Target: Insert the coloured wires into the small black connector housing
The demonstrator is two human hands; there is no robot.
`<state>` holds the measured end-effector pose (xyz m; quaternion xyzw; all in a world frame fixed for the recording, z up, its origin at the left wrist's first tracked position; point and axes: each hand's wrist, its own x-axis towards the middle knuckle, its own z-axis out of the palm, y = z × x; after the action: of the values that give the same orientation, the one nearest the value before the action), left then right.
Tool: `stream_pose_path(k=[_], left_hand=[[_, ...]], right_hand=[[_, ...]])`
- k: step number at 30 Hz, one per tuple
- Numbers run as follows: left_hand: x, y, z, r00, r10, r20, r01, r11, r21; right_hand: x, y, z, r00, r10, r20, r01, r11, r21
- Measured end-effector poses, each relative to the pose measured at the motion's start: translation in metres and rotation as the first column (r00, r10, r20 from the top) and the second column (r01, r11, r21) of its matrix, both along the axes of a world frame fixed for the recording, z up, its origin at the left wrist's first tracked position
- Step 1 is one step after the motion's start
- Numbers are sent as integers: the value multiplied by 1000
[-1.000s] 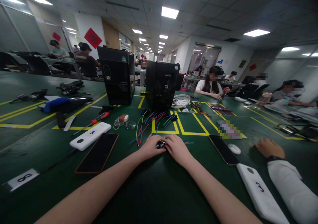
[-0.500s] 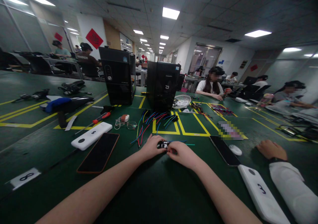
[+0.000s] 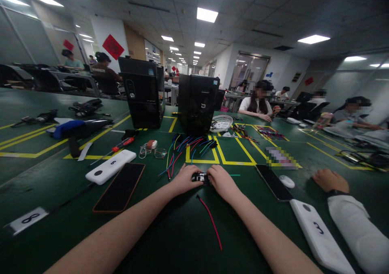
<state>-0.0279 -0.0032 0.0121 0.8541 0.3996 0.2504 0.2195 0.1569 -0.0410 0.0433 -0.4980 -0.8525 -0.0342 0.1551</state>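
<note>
My left hand (image 3: 186,179) is closed around the left end of a small black part with pale silver patches (image 3: 200,177). At its other end, my right hand (image 3: 222,181) has its fingers closed against the same part. The part is too small to name. Between my forearms a single red wire (image 3: 211,219) lies on the green table. A short green wire end (image 3: 236,175) sticks out beyond my right hand. Just past my hands, several red, blue, green and yellow wires (image 3: 188,144) lie in a loose fan.
Two black computer towers (image 3: 197,104) (image 3: 144,100) stand ahead. A dark phone (image 3: 120,187), white numbered device (image 3: 112,166), eyeglasses (image 3: 159,153) and red screwdriver (image 3: 123,144) lie left. Another phone (image 3: 272,182), a white device (image 3: 320,235) and a co-worker's hand (image 3: 331,181) are right.
A red wire now lies on the table between my forearms, where none showed before. My right hand has shifted slightly right and up, uncovering more of the small part.
</note>
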Motion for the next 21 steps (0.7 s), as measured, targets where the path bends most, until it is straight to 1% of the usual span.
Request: stream_pose_path(k=[2,5,7,9,11,12,13,14,15,17,18,19,21], left_hand=[[0,-1,1,1000,-4,0,4,1000,-6],[0,-1,1,1000,-15,6,15,1000,-11],[0,0,-1,1000,-14,6,14,1000,-3],[-1,1,-3,1000,-6,1,6,1000,9],[0,2,-5,1000,-4,-5,4,1000,17],[0,2,-6,1000,-6,-5,6,1000,20],[0,2,-6,1000,-10,-4,10,1000,23],[0,2,-7,1000,-15,-4,15,1000,27],[0,2,-6,1000,-18,-5,18,999,31],[0,1,-5,1000,-29,-11,29,999,38],[0,0,-5,999,-37,-16,38,999,38],[1,0,-4,999,-46,-19,46,998,36],[1,-1,-4,998,-58,-23,58,998,28]], right_hand=[[-1,-1,3,997,-13,-79,14,1000,14],[-1,-4,14,973,-61,-223,77,995,63],[-2,-8,21,959,-55,-278,73,996,53],[-3,-14,25,965,14,-262,-29,998,-53],[-6,-20,24,966,119,-228,-165,967,-195],[-8,-21,22,962,163,-219,-214,948,-236],[-11,-22,20,959,182,-216,-233,942,-243],[-12,-22,17,961,171,-217,-218,951,-219],[-14,-20,14,965,135,-223,-176,968,-176],[-16,-15,7,969,20,-245,-43,995,-88],[-16,-12,4,967,-36,-253,20,998,-65],[-16,-8,0,963,-79,-257,66,996,-58],[-17,-3,-6,959,-132,-250,117,990,-73]])
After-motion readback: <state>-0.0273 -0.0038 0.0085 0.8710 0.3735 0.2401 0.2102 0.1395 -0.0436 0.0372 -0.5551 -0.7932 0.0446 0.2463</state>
